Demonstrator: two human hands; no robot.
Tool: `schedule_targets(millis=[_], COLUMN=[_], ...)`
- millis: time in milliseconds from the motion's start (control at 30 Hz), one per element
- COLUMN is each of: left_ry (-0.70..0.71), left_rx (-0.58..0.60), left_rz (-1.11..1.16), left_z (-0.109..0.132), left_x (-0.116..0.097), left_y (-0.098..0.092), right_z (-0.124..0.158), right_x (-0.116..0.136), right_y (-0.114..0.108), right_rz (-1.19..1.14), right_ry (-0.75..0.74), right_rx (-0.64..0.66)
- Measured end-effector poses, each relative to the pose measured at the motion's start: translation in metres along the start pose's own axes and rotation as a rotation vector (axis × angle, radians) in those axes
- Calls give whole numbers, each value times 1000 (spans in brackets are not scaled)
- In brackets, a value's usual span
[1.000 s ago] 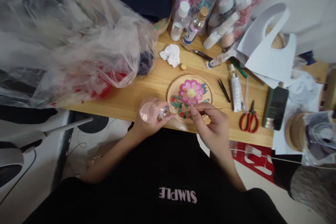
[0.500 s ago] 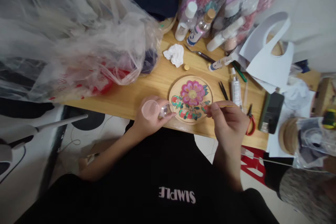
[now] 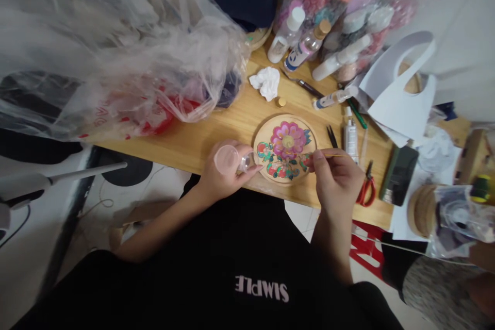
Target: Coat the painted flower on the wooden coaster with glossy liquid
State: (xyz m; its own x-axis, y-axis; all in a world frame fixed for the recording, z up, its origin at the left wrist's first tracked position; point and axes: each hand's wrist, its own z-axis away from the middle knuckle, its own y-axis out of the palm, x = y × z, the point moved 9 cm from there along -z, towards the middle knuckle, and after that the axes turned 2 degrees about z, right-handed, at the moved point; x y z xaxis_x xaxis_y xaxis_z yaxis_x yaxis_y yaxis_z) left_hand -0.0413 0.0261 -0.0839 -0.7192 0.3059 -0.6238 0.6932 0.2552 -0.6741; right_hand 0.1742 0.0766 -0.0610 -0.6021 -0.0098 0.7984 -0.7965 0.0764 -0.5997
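Observation:
My left hand [image 3: 222, 178] is wrapped round two small clear plastic cups. One cup [image 3: 226, 160] lies against the palm, and the other cup [image 3: 246, 160] tips toward the disc between thumb and fingers. My right hand [image 3: 337, 178] pinches a thin yellow stick [image 3: 334, 154], which points left across a round wooden disc [image 3: 267, 126]. On the disc are a pink flower [image 3: 287, 139] and red and green painted shapes below it. The stick's tip is too fine to make out clearly. Both hands are at the disc's edges, left and right.
Behind the disc are crumpled white tissue [image 3: 266, 83], a gold cap [image 3: 280, 102] and a pink-liquid bottle [image 3: 305, 50]. Right of it stand tweezers [image 3: 331, 136], a white tube [image 3: 350, 139], red-handled pliers [image 3: 367, 191] and a dark phone [image 3: 400, 175]. A large plastic bag [image 3: 166, 56] covers the left.
The view has shifted a little, so the table things appear farther right. The thin stick now shows reaching left over the disc. Both hands keep their holds.

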Motion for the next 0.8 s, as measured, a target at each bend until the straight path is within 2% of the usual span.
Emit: schedule_targets(millis=[300, 567, 800], left_ry=[-15, -40, 12], left_rx=[-4, 50, -7], left_rz=[21, 51, 17], left_z=[2, 1, -1], left_x=[2, 4, 0], left_y=[1, 3, -1], right_z=[-3, -5, -6], right_x=[-2, -4, -1], right_y=[4, 7, 7], right_rz=[28, 39, 45], right_ry=[1, 6, -3], right_rx=[2, 34, 25])
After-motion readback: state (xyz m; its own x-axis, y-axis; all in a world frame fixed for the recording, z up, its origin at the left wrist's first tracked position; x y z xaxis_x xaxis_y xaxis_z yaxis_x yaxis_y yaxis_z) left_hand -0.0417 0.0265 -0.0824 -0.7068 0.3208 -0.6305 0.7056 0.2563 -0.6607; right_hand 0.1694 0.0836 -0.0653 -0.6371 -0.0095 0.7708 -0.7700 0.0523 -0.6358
